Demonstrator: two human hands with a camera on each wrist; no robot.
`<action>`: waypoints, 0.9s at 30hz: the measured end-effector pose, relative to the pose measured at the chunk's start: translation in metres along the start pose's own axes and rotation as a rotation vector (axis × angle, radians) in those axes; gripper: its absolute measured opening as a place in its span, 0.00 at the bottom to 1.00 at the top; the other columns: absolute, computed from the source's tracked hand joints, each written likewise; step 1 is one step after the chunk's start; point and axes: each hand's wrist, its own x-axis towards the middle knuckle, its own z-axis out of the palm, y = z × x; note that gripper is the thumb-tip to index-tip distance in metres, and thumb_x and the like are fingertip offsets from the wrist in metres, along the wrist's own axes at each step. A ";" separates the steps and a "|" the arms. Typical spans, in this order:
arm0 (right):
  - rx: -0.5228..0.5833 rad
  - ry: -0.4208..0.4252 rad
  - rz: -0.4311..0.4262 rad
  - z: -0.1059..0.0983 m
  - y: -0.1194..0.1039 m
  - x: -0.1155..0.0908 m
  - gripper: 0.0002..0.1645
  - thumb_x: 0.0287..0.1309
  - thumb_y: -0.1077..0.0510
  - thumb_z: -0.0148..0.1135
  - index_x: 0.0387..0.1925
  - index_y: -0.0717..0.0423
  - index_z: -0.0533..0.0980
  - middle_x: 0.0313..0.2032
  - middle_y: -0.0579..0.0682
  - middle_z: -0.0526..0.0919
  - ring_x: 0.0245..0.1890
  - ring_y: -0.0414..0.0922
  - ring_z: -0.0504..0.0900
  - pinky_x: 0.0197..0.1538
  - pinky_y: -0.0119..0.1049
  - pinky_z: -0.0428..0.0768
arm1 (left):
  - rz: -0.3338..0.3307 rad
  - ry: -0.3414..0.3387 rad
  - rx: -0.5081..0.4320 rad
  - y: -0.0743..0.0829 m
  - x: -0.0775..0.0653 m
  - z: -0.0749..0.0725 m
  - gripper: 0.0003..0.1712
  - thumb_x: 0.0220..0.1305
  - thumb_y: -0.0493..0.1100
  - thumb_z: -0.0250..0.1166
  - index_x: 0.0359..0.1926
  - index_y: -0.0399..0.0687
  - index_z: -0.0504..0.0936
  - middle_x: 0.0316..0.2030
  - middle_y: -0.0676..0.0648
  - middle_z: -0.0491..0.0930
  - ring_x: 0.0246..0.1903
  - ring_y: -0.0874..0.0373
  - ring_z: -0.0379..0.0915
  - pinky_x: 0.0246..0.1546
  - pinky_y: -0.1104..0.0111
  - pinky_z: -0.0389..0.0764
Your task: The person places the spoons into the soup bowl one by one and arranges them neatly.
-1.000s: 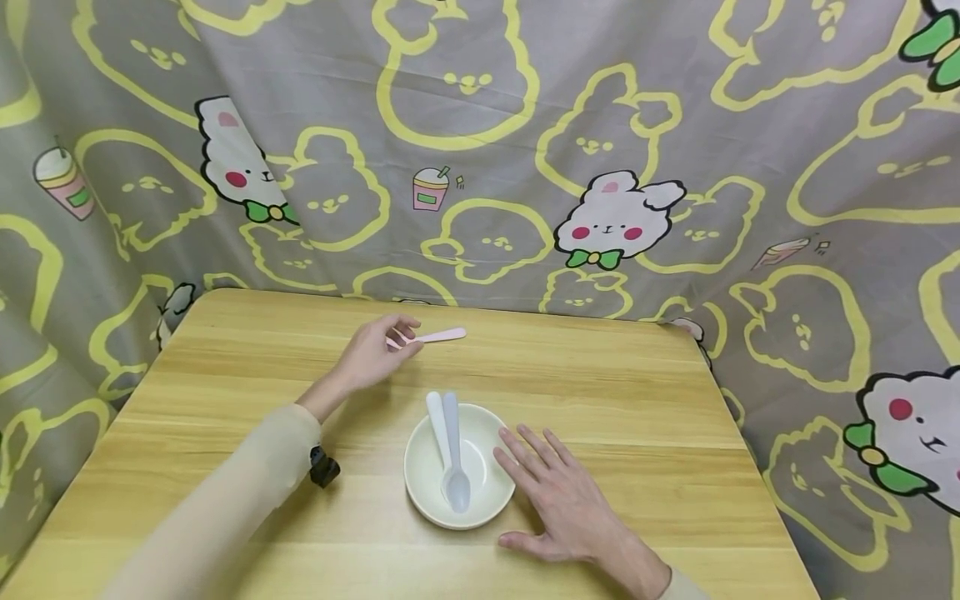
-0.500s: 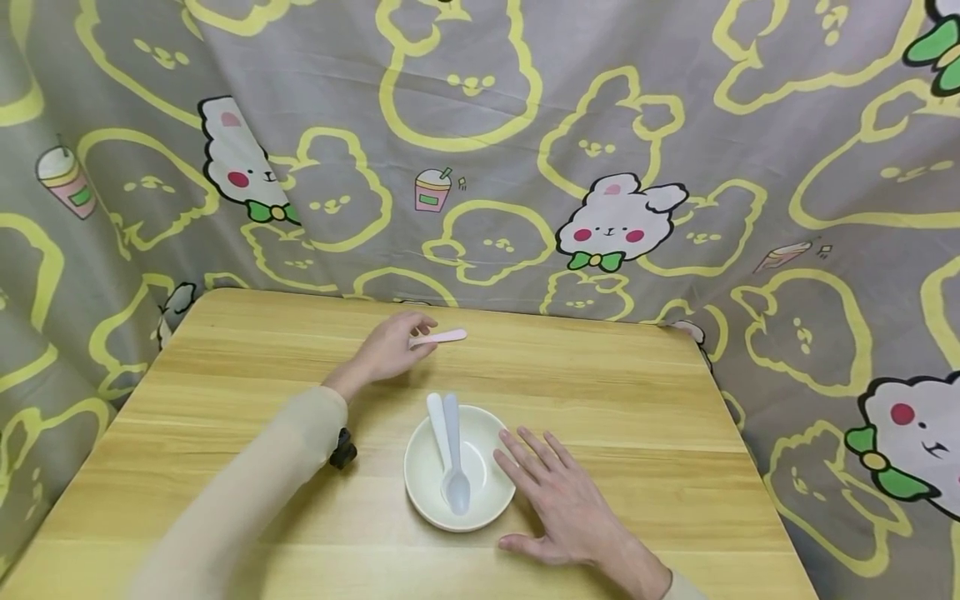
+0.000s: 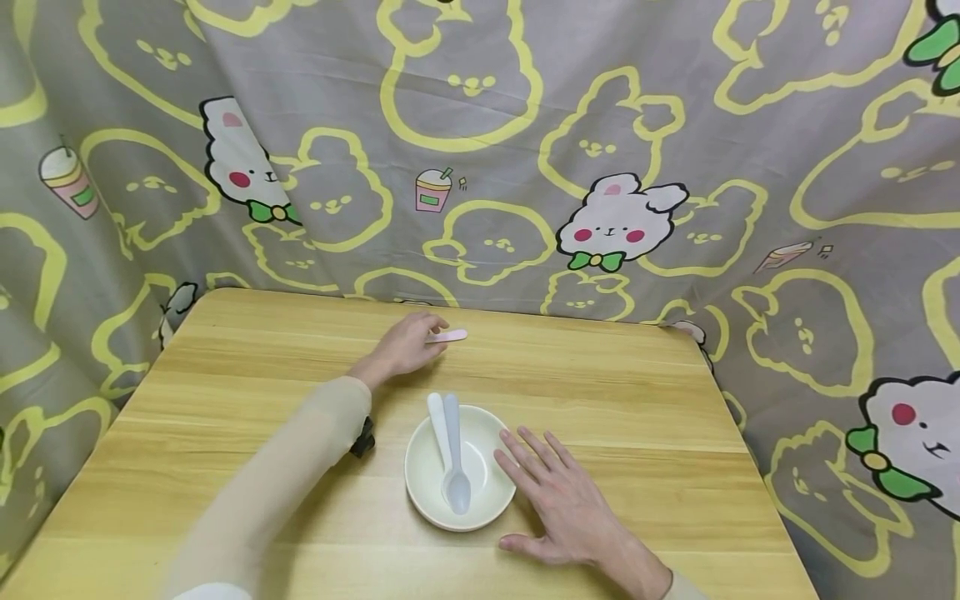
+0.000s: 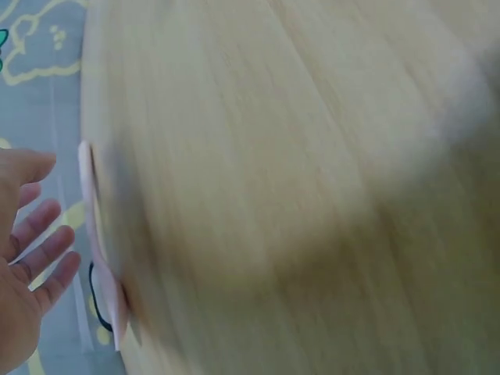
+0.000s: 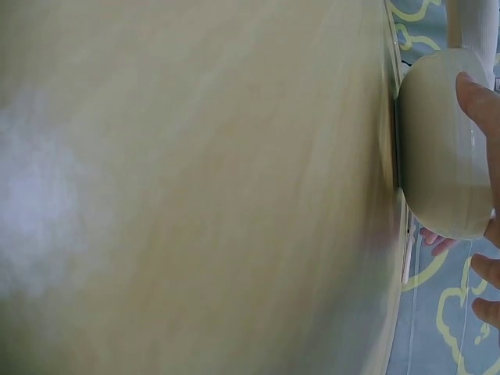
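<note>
Near the far edge of the table lies a pink spoon (image 3: 450, 336), its handle showing past my left hand (image 3: 411, 342). In the left wrist view the fingers are parted and loosely bent, a small gap away from the spoon (image 4: 98, 226). A cream bowl (image 3: 491, 433) stands in front, holding a white spoon (image 3: 437, 417) and a grey-blue spoon (image 3: 452, 425) side by side, handles over the far rim. My right hand (image 3: 566, 504) spreads its fingers at the bowl's right side, fingertips at the rim. In the right wrist view, the thumb lies over the bowl (image 5: 441, 148).
The wooden table (image 3: 637, 392) ends at the back against a grey patterned curtain (image 3: 480, 167), which also hangs along both sides. A black wrist camera (image 3: 363, 437) sits under the left sleeve.
My left hand has moved right along the pink spoon, covering more of it in the head view. The right hand, bowl and two spoons in it have stayed put.
</note>
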 end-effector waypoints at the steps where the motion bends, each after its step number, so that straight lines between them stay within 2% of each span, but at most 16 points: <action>1: 0.001 0.002 0.000 0.000 0.000 0.000 0.67 0.51 0.13 0.59 0.81 0.48 0.60 0.83 0.52 0.58 0.81 0.56 0.63 0.79 0.57 0.66 | -0.002 0.001 0.003 0.000 0.001 0.001 0.23 0.70 0.44 0.70 0.63 0.41 0.81 0.55 0.39 0.85 0.57 0.43 0.81 0.63 0.49 0.84; 9: 0.010 0.010 -0.004 0.000 0.000 0.000 0.68 0.51 0.14 0.59 0.81 0.49 0.60 0.84 0.51 0.58 0.81 0.55 0.63 0.80 0.56 0.60 | -0.010 0.011 0.031 -0.005 0.009 0.008 0.24 0.71 0.44 0.68 0.63 0.40 0.81 0.56 0.37 0.84 0.57 0.42 0.80 0.62 0.49 0.84; 18: 0.002 -0.007 0.003 -0.001 0.000 0.000 0.67 0.52 0.13 0.58 0.82 0.48 0.59 0.84 0.51 0.57 0.82 0.55 0.62 0.80 0.57 0.62 | -0.049 -0.031 0.044 -0.007 0.015 0.013 0.25 0.71 0.44 0.67 0.65 0.40 0.80 0.54 0.38 0.83 0.55 0.42 0.80 0.60 0.50 0.84; 27: -0.008 0.016 -0.004 0.001 0.000 0.000 0.67 0.53 0.12 0.55 0.81 0.48 0.60 0.83 0.51 0.59 0.81 0.55 0.64 0.80 0.55 0.63 | -0.060 -0.049 0.066 -0.008 0.017 0.016 0.25 0.73 0.45 0.66 0.65 0.39 0.80 0.57 0.38 0.83 0.57 0.42 0.80 0.62 0.51 0.84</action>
